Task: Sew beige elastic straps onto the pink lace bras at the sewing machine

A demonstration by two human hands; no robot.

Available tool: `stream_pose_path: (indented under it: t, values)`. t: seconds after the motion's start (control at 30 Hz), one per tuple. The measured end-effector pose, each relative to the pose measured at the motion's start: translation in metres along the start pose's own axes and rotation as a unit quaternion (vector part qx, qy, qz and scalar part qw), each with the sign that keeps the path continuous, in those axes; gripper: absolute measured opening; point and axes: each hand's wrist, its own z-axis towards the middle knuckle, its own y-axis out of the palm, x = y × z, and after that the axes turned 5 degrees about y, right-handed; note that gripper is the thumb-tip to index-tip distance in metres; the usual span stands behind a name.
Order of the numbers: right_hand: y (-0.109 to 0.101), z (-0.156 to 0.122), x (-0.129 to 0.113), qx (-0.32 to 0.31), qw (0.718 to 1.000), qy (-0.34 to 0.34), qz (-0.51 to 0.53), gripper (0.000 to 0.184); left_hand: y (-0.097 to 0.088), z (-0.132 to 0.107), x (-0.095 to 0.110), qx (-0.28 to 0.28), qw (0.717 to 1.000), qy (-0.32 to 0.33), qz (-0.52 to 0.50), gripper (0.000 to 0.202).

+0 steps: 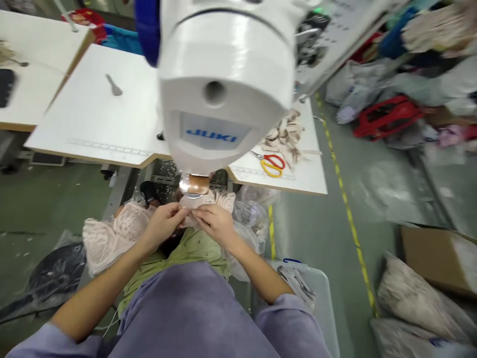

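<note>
My left hand and my right hand meet in front of the needle end of a white sewing machine. Between them they pinch a pale pink lace bra. One lace cup hangs over my left forearm side, and more of the lace shows behind my right fingers. Fingertips of both hands are closed on the fabric edge and almost touch. Just above them sits the machine's shiny metal and copper-coloured lower part. Exactly which edge is pinched is too small to make out.
On the white table lie red-and-yellow-handled scissors, a heap of beige strips and a small grey tool. A clear plastic bin stands by my right side. Bags and a cardboard box are on the floor at right.
</note>
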Motion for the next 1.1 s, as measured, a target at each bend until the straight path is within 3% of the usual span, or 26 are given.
stream_pose_path:
  t: [0.07,0.13,0.2,0.27,0.33,0.4,0.47,0.53,0.63,0.77,0.87,1.1]
  values:
    - [-0.035,0.018,0.045,0.053,0.996,0.039,-0.057,0.032,-0.007,0.006,-0.005,-0.006,1.0,-0.008,0.002,0.042]
    - [-0.084,0.041,0.093,0.148,0.959,0.16,-0.181,0.044,-0.013,0.01,-0.009,-0.02,1.0,-0.012,-0.018,0.042]
    - [-0.132,0.062,0.132,0.075,0.915,0.25,-0.308,0.05,-0.015,0.009,-0.01,-0.037,0.997,-0.02,-0.059,0.041]
    - [-0.164,0.077,0.154,0.022,0.911,0.257,-0.323,0.049,-0.012,0.006,-0.009,-0.045,0.992,-0.029,-0.114,0.039]
    - [-0.175,0.079,0.159,-0.021,0.916,0.235,-0.323,0.044,-0.008,0.002,-0.007,-0.042,0.983,-0.04,-0.175,0.037]
    - [-0.169,0.065,0.15,-0.045,0.917,0.21,-0.336,0.043,-0.005,-0.001,-0.007,-0.033,0.97,-0.053,-0.234,0.036]
    - [-0.154,0.035,0.129,-0.019,0.928,0.19,-0.32,0.046,-0.005,-0.002,-0.008,-0.03,0.957,-0.062,-0.281,0.035]
    - [-0.136,-0.003,0.097,0.011,0.952,0.184,-0.243,0.041,-0.007,-0.005,-0.008,-0.033,0.947,-0.068,-0.312,0.033]
    - [-0.107,-0.051,0.035,-0.038,0.984,0.128,-0.122,0.038,-0.008,-0.008,-0.008,-0.032,0.942,-0.069,-0.327,0.031]
    - [-0.075,-0.066,-0.03,-0.083,0.993,0.052,-0.067,0.039,-0.007,-0.01,-0.004,-0.033,0.952,-0.064,-0.299,0.032]
    - [-0.06,-0.051,-0.043,-0.08,0.994,0.046,-0.057,0.034,-0.006,-0.012,-0.001,-0.042,0.963,-0.054,-0.26,0.034]
    - [-0.053,-0.04,-0.032,-0.119,0.992,0.038,0.003,0.03,-0.007,-0.016,0.001,-0.034,0.973,-0.048,-0.225,0.024]
